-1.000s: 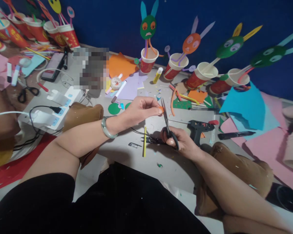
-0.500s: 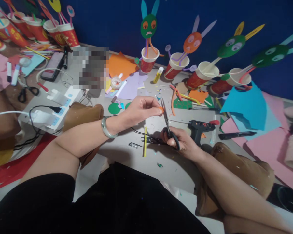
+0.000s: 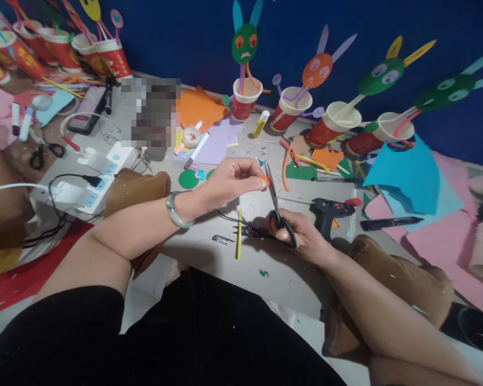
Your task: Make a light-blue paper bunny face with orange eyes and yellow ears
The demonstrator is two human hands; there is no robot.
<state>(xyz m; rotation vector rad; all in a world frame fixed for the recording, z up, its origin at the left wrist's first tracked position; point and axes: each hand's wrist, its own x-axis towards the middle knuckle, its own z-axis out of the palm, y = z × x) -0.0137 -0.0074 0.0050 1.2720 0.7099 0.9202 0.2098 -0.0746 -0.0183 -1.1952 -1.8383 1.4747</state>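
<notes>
Head view: your left grip (image 3: 241,179) pinches a small orange piece (image 3: 266,181), apparently to steady it at the scissors (image 3: 274,197), which your right grip (image 3: 304,238) clasps below, pointing them away from you.

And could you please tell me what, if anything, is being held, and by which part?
The left grip pinches a small orange piece by one side; the right grip holds black-handled scissors by their handles.

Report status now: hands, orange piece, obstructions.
Left hand pinching orange piece. Right hand gripping scissors, blades at piece's edge. Glue gun close beside right hand.
</notes>
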